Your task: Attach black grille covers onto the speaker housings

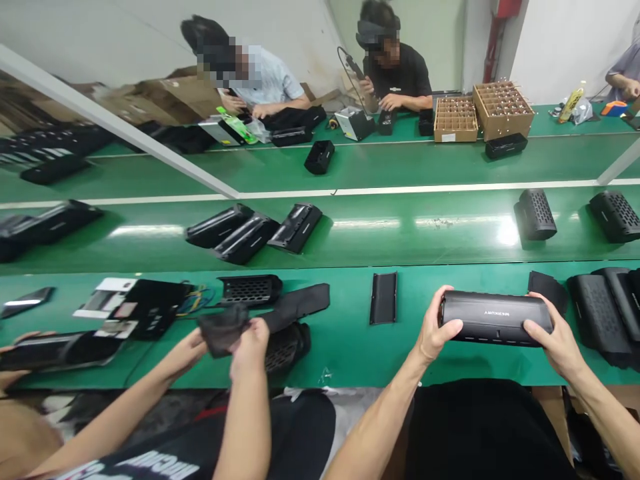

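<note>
A black Merkury speaker housing [493, 317] is held level above the green bench, its lettering upside down from where I look. My left hand [434, 325] grips its left end, thumb on the front face. Around the right end my right hand [556, 333] is closed, thumb also on the front. Left of my hands a dark curved panel [383, 299] lies on the bench. Behind my right hand is a black cloth piece [547, 291], partly hidden. Several black speaker housings [603, 313] are grouped at the far right.
To my left a co-worker's hands [250, 343] hold black fabric. More speaker parts [297, 228] rest on the green conveyor [400, 227] beyond the bench. Two people work across it, near divided cardboard boxes [455, 120]. A white post [150, 147] slants across the left.
</note>
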A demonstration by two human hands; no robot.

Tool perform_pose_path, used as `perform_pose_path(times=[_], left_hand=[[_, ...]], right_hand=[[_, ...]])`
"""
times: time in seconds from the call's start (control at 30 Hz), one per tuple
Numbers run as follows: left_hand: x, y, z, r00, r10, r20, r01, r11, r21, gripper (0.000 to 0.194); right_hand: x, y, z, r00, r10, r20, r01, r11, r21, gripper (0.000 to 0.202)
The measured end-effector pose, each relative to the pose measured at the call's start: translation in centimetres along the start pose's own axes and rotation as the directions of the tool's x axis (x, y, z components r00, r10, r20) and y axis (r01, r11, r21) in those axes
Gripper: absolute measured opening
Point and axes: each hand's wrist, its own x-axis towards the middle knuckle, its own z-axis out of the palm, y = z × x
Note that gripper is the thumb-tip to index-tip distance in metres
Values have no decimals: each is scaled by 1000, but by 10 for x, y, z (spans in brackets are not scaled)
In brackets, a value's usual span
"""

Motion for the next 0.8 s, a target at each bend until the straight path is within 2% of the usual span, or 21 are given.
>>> perform_pose_path(times=[0.07,0.13,0.17,0.23,0.3,0.43,0.53,0.6,0.7,0.73,0.8], left_hand=[[4,-8,-2,995,-97,24,96,995,39,90],[3,-16,-6,982,-179,67,175,982,67,98],[2,-20,-8,978,-196,70,191,979,65,103],[-4,-26,-10,983,-183,36,181,983,44,106],[-11,-31,-8,990,-141,-16,141,990,21,100],[-19,-41,-1,991,-117,-71,118,993,13,89],[-21,-48,1,983,-153,-101,153,988,-7,89],[-21,-50,-3,984,-170,-51,169,985,-23,101],[-21,-47,-11,977,-186,103,191,981,-38,120],[-21,-46,-13,974,-190,125,195,980,-33,121],[-21,-46,-15,977,-187,103,189,982,-6,114]], right_hand=[[4,6,4,977,209,49,-214,967,139,84],[3,10,5,912,383,145,-406,890,206,86],[0,12,5,888,421,186,-456,862,221,86],[-9,17,3,883,400,246,-458,850,260,85],[-20,22,4,914,321,246,-387,871,302,86],[-31,32,11,955,276,110,-297,904,307,85],[-27,34,14,944,323,66,-328,898,295,86],[-24,34,14,923,369,105,-383,867,318,87],[-22,33,13,882,430,190,-471,804,364,84],[-22,34,13,873,444,200,-487,790,371,81],[-21,38,14,868,460,189,-496,782,377,77]])
